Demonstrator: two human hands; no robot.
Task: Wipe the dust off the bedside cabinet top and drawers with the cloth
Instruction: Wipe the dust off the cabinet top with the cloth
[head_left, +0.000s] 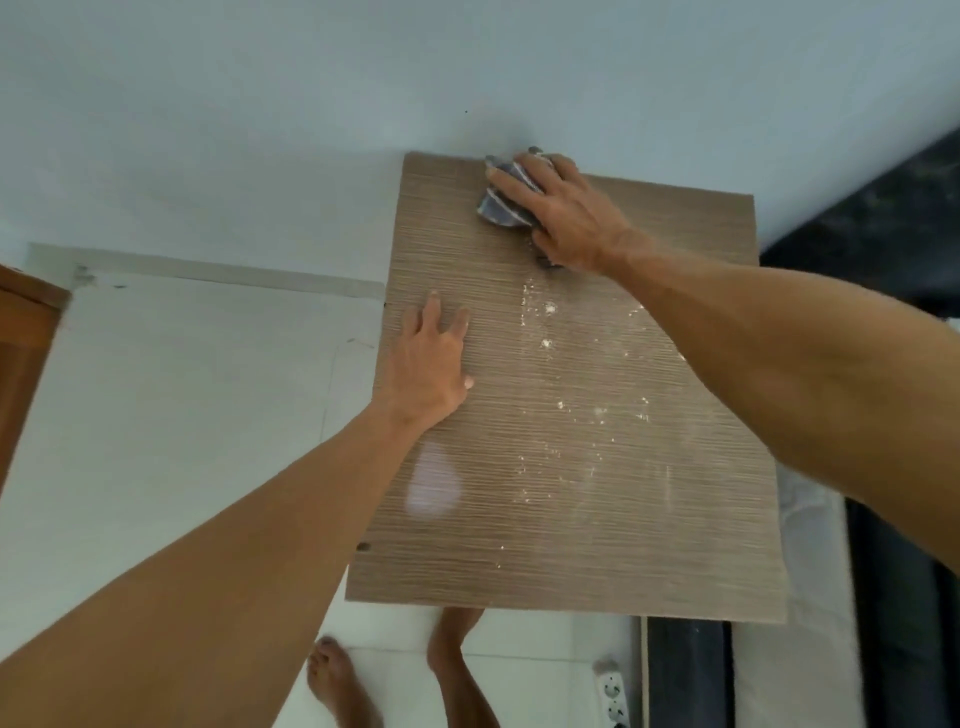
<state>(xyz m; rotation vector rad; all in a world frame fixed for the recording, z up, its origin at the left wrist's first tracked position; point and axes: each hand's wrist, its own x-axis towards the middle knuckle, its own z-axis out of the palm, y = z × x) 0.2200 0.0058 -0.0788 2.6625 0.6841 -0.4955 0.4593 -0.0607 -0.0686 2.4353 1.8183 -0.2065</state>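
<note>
Head view: a person is leaning over the bedside cabinet top (571, 467), a ridged wood-grain panel standing against a pale wall (311, 104). The right hand (566, 218) is pressing the cloth (498, 205), a bunched grey-blue rag with pale stripes, onto the far edge of the top, close to the wall. The fingers (519, 182) are lying spread across the cloth and curling over its far side, gripping it against the wood; folds of the rag are showing to the left of the fingers and a scrap is poking out under the heel of the palm. The left hand (431, 364) is resting flat near the left edge, its fingers released and holding nothing (well apart from the cloth). White dust specks (550, 343) are lying scattered over the middle of the top, on the near side of the wiping hand. Below the front edge, two bare feet (332, 675) are standing on a white tiled floor (182, 389), and a white power strip (613, 696) is lying by the dark bed frame (685, 675) at the right.
</note>
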